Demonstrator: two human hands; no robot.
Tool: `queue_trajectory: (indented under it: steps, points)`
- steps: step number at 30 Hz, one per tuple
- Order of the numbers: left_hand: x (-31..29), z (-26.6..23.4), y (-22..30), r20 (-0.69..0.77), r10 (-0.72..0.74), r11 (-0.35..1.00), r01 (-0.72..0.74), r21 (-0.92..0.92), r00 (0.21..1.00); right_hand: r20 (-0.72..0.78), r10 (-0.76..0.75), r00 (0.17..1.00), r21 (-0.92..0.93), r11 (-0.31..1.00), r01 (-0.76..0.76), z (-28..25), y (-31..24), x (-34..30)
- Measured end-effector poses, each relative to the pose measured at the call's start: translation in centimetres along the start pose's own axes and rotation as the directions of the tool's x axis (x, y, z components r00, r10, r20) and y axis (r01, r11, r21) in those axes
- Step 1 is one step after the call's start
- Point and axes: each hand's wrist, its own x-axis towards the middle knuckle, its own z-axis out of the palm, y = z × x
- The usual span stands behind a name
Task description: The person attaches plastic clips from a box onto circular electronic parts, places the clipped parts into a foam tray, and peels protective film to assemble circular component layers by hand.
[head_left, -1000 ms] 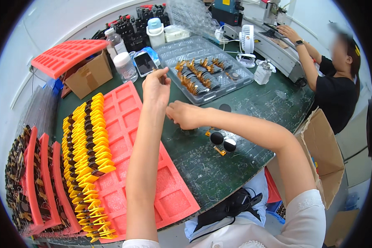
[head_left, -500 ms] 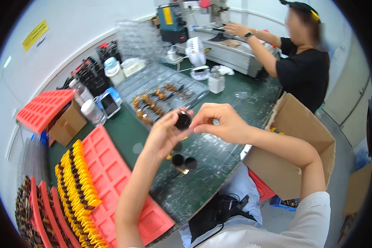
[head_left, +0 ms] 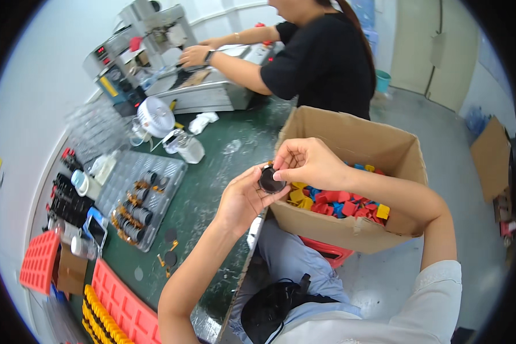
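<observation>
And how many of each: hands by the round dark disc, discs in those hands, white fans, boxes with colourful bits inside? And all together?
Hands: 2 (left hand, right hand)
Round dark disc: 1
White fan: 1
Box of colourful bits: 1
Total: 5

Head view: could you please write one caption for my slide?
Left hand holds a dark disc, right hand at its edge, near an open box of colourful pieces.
</observation>
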Motion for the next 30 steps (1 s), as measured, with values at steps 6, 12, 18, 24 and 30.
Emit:
queue_trajectory:
  steps: [6,12,18,24,30]
  points:
    - [5.1,2.7,-2.1,0.043,-0.008,0.999,0.006,0.034,0.999,-0.174,-0.036,0.984,-0.082,0.996,0.022,-4.7,2.3,-1.3]
    - [9.2,4.0,-4.3,-0.014,-0.026,0.991,0.027,0.132,1.0,-0.253,-0.059,0.966,-0.167,0.986,0.016,-7.9,5.7,-1.4]
    - [14.6,4.0,-5.5,-0.046,0.035,0.962,-0.021,0.274,0.998,-0.408,-0.085,0.909,-0.316,0.947,-0.054,-10.2,7.6,-1.0]
    - [20.6,2.8,-6.2,-0.209,0.159,0.827,-0.014,0.563,0.965,-0.464,0.211,0.86,-0.747,0.429,-0.508,-14.8,15.0,-2.1]
    - [20.7,-1.0,-6.6,-0.273,-0.157,0.706,0.302,0.641,0.949,-0.296,0.946,-0.131,-0.952,-0.281,0.122,-11.9,19.5,-4.2]
